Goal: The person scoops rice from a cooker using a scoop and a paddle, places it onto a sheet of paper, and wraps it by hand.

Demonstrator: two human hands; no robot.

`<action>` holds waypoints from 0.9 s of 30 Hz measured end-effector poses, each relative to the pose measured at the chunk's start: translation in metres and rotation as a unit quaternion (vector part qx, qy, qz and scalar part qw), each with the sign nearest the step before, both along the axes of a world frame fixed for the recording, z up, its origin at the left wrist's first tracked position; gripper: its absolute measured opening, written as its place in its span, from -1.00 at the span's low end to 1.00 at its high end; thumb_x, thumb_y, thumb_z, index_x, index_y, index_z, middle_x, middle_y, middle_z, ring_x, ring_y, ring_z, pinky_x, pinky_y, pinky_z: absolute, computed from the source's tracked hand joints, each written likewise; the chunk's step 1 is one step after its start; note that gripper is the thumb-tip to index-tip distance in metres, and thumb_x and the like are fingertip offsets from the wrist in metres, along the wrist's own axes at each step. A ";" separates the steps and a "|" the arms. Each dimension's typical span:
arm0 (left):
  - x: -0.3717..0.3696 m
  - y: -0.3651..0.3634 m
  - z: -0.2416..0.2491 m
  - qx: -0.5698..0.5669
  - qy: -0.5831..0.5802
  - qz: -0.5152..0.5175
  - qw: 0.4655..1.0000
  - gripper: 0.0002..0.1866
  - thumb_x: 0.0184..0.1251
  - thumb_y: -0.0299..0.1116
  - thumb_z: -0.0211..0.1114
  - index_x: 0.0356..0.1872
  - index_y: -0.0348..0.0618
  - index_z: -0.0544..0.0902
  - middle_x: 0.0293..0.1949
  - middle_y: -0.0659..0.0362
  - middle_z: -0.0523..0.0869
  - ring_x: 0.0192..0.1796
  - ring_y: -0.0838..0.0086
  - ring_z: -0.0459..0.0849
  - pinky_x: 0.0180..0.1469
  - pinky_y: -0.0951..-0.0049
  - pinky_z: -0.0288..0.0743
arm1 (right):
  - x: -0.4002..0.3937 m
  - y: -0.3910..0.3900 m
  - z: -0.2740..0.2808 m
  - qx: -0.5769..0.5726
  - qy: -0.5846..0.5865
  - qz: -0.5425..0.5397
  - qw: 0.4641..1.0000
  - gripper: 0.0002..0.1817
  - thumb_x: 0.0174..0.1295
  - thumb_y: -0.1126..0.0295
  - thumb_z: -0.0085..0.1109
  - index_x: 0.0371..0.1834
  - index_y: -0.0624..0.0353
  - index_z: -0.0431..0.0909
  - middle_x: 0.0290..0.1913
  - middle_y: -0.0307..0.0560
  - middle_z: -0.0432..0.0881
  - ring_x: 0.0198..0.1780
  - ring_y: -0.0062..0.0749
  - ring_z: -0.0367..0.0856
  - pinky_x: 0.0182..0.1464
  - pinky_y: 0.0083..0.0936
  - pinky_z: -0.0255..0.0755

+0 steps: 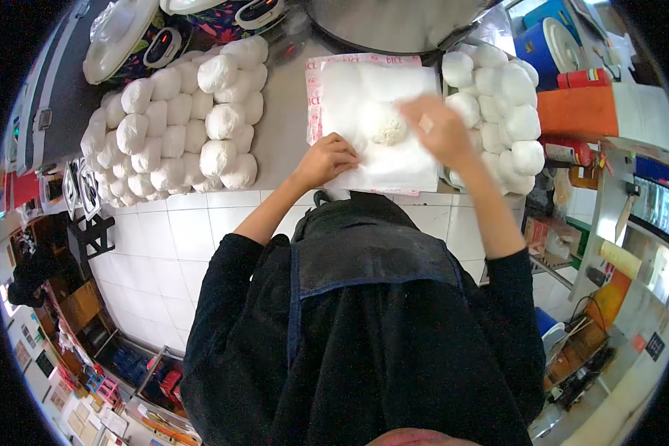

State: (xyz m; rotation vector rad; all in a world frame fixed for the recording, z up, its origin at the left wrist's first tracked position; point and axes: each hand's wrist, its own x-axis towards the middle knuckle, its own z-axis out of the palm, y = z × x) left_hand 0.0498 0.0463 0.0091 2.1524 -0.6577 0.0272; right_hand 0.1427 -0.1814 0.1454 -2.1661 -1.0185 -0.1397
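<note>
Head view: a rice mound (386,128) sits mid-sheet on white paper (383,160). Right hand (440,128), blurred, fingers spread, holds nothing and hovers just right of the rice, nearer it; left hand (333,157), curled, presses the paper's near-left part.

A commercial food kitchen, probably of a small eatery or a food stall. On the steel desk (282,141), many wrapped white rice portions (175,123) stacked in rows at the left, and another pile (498,104) at the right. Rice cookers (137,41) with flowered bodies at the back edge, next to a big metal pot (383,22). White paper sheets (379,126) over printed rice wrappers in the middle. White tiled front (186,238) below the desk. Dark apron (372,260) on the person. Crowded shelves with boxes and bottles (572,152) at the right side.
</note>
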 end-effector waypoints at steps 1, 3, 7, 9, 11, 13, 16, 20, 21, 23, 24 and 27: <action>0.002 0.000 0.003 0.002 0.026 0.001 1.000 -0.87 0.00 -0.39 0.35 -0.37 -0.10 0.71 -0.33 0.20 0.66 -0.16 0.34 0.52 -0.10 0.37 0.46 | -0.017 -0.007 -0.030 -0.096 0.095 0.002 0.991 -0.79 0.11 0.27 0.16 -0.29 0.17 0.61 -0.37 -0.05 0.57 -0.27 -0.19 0.53 -0.21 -0.37 0.44; 0.007 -0.001 0.007 -0.029 0.094 0.027 0.995 -0.88 0.00 -0.39 0.36 -0.39 -0.11 0.70 -0.33 0.18 0.66 -0.14 0.33 0.53 -0.09 0.35 0.46 | -0.046 -0.017 -0.056 -0.155 0.063 0.067 0.984 -0.78 0.05 0.30 0.24 -0.27 0.15 0.61 -0.37 -0.11 0.53 -0.24 -0.23 0.48 -0.17 -0.39 0.38; 0.015 -0.005 0.019 -0.057 0.258 0.085 0.961 -0.81 0.03 -0.37 0.35 -0.30 -0.14 0.66 -0.30 0.10 0.65 -0.12 0.26 0.55 -0.08 0.32 0.45 | -0.058 -0.027 -0.082 -0.195 0.003 0.055 0.979 -0.75 -0.04 0.29 0.22 -0.25 0.07 0.60 -0.36 -0.16 0.53 -0.22 -0.23 0.49 -0.20 -0.36 0.41; 0.009 -0.009 0.046 0.009 0.124 0.073 0.990 -0.75 0.04 -0.35 0.34 -0.23 -0.16 0.63 -0.29 0.08 0.65 -0.14 0.22 0.57 -0.09 0.32 0.47 | -0.054 -0.030 -0.088 -0.206 -0.029 0.018 0.978 -0.69 -0.08 0.38 0.19 -0.19 0.14 0.58 -0.32 -0.14 0.56 -0.17 -0.24 0.50 -0.15 -0.38 0.43; 0.001 -0.012 0.055 0.075 -0.014 0.057 0.995 -0.69 0.04 -0.34 0.33 -0.16 -0.18 0.59 -0.29 0.06 0.64 -0.16 0.19 0.59 -0.10 0.32 0.48 | -0.055 -0.031 -0.088 -0.185 -0.052 0.016 0.981 -0.69 -0.07 0.41 0.16 -0.18 0.17 0.56 -0.28 -0.12 0.57 -0.14 -0.22 0.52 -0.14 -0.37 0.45; -0.008 -0.015 0.047 0.132 -0.112 0.011 0.985 -0.65 0.10 -0.41 0.22 -0.04 -0.21 0.51 -0.15 0.00 0.63 -0.12 0.11 0.61 -0.08 0.27 0.51 | -0.058 -0.038 -0.094 -0.165 -0.071 0.015 0.984 -0.68 -0.05 0.44 0.13 -0.16 0.21 0.55 -0.24 -0.09 0.59 -0.11 -0.20 0.53 -0.13 -0.36 0.46; -0.021 -0.005 0.025 0.145 -0.001 -0.018 0.989 -0.64 0.11 -0.49 0.11 0.00 -0.21 0.49 -0.01 -0.08 0.57 0.04 0.09 0.56 0.02 0.23 0.49 | -0.060 -0.053 -0.109 -0.189 -0.154 0.080 0.967 -0.68 0.00 0.45 0.08 -0.12 0.27 0.53 -0.12 -0.05 0.61 -0.09 -0.20 0.58 -0.12 -0.36 0.48; -0.033 0.006 0.050 0.225 0.161 -0.069 0.959 -0.58 0.15 -0.54 0.00 0.09 -0.21 0.43 0.08 -0.13 0.51 0.13 0.09 0.50 0.07 0.24 0.47 | -0.064 -0.047 -0.083 -0.181 0.066 0.110 0.975 -0.72 0.09 0.39 0.07 -0.12 0.22 0.58 -0.23 0.03 0.65 -0.25 -0.18 0.63 -0.18 -0.35 0.48; -0.037 0.005 0.056 0.200 0.081 0.003 0.976 -0.57 0.16 -0.53 -0.01 0.13 -0.20 0.40 0.10 -0.11 0.49 0.16 0.10 0.47 0.12 0.24 0.43 | -0.063 -0.044 -0.072 -0.225 0.214 0.076 0.947 -0.73 0.13 0.37 0.06 -0.14 0.18 0.59 -0.29 0.05 0.66 -0.30 -0.18 0.64 -0.20 -0.35 0.48; -0.044 -0.003 0.055 0.172 0.000 0.075 0.982 -0.55 0.18 -0.52 -0.02 0.16 -0.20 0.38 0.13 -0.10 0.48 0.19 0.12 0.45 0.18 0.24 0.38 | -0.042 -0.048 -0.073 -0.188 0.278 0.062 0.940 -0.75 0.13 0.35 0.06 -0.15 0.14 0.61 -0.33 0.07 0.65 -0.32 -0.13 0.63 -0.22 -0.34 0.47; -0.045 -0.012 0.046 0.135 -0.094 -0.005 0.986 -0.51 0.17 -0.48 0.02 0.19 -0.22 0.35 0.16 -0.06 0.45 0.23 0.15 0.42 0.22 0.21 0.34 | -0.024 -0.048 -0.074 -0.148 0.335 0.049 0.929 -0.76 0.13 0.33 0.06 -0.17 0.09 0.62 -0.38 0.08 0.65 -0.34 -0.09 0.62 -0.24 -0.33 0.46; -0.043 -0.054 0.026 0.202 -0.164 -0.119 0.958 -0.38 0.22 -0.25 0.08 0.32 -0.20 0.20 0.36 0.04 0.18 0.42 0.26 0.11 0.39 0.13 -0.01 | 0.020 -0.048 -0.080 -0.225 0.341 0.077 0.909 -0.77 0.11 0.31 0.08 -0.24 0.15 0.62 -0.42 0.06 0.64 -0.39 -0.08 0.60 -0.27 -0.32 0.44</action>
